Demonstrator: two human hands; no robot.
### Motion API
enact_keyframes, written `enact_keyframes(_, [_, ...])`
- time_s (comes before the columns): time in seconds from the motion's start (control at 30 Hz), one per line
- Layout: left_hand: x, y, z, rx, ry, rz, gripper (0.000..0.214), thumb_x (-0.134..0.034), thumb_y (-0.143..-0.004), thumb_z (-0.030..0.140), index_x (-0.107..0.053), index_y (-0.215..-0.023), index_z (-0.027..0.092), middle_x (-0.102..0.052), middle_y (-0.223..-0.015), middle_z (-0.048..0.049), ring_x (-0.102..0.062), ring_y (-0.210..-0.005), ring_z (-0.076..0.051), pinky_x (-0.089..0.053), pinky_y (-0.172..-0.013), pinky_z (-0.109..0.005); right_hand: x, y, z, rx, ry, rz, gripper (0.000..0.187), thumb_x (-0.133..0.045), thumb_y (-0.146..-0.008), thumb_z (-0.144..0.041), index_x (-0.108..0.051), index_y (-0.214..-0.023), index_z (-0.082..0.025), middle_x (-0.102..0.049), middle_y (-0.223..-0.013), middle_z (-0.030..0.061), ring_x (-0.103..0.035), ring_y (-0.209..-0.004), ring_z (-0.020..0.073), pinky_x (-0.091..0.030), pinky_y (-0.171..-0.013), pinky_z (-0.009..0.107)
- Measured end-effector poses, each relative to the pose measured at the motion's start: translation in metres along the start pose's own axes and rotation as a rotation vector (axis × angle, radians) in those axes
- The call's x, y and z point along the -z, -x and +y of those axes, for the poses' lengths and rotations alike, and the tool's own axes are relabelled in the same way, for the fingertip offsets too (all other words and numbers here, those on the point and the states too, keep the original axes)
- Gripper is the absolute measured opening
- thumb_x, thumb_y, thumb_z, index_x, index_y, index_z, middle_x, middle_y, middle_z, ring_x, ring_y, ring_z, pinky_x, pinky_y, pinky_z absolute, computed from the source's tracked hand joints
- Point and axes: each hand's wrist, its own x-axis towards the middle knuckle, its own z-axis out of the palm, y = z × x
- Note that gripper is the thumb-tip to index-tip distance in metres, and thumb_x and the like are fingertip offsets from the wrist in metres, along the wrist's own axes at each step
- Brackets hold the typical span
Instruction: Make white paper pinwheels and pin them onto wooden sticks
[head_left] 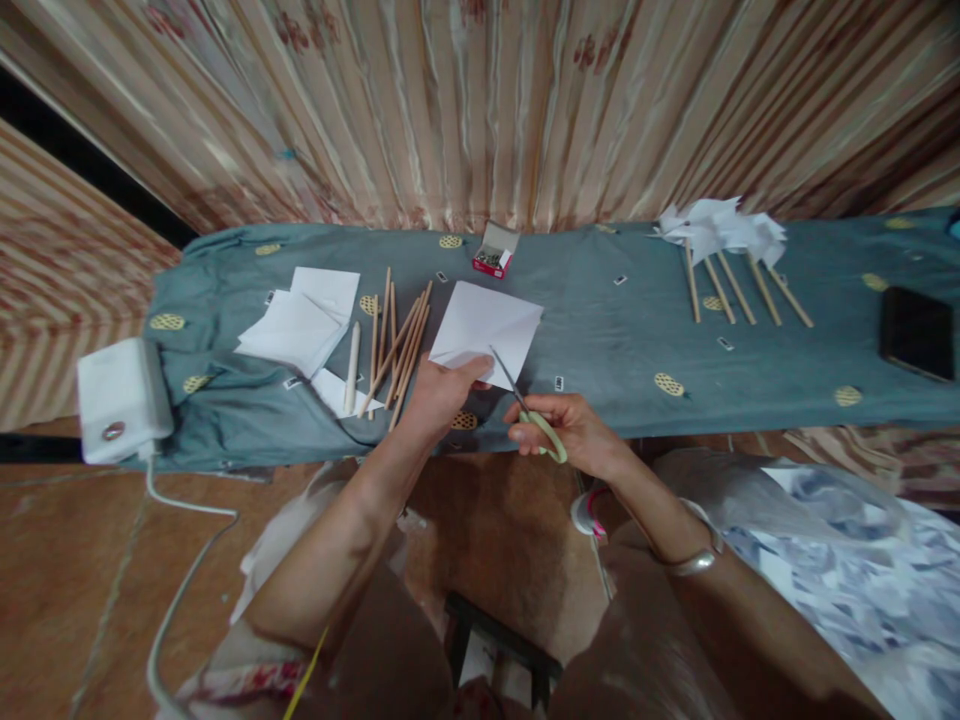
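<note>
Sheet (491, 318): paper, smooth, matt. Scissors (553, 437): metal blades, plastic handles. Sticks (411, 345): bare wood, matt. Tabletop cover (622, 345): creased cloth. Curtain (487, 120): cloth, slight sheen. Phone (916, 333): smooth, glossy. Bangle (696, 564): shiny metal. White box (124, 390): smooth plastic.

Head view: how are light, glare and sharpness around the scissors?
All in the head view: dim light, the paper sheet bright against the darker cloth; a glint on the bracelet; slight softness throughout, though the scissors in the right hand are distinguishable.
</note>
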Motion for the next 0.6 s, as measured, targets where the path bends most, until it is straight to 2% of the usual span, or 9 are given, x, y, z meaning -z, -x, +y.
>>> enact_keyframes(0.6, [0.0002,0.0024,0.0018,0.011,0.005,-0.027,0.024,-0.075,-0.051,0.027,-0.066,-0.069,0.015,-0.067,-0.072,-0.0038,-0.059,-0.062,-0.016,-0.049,-0.052,-0.025,0.0004,-0.0002,0.0001,0.013,0.021,0.005,0.037,-0.083,-0.060,-0.049,-0.068,-0.070,-0.017,-0.057,-0.052,-0.0042,-0.049,-0.047,0.0066,-0.038,-0.046,0.019])
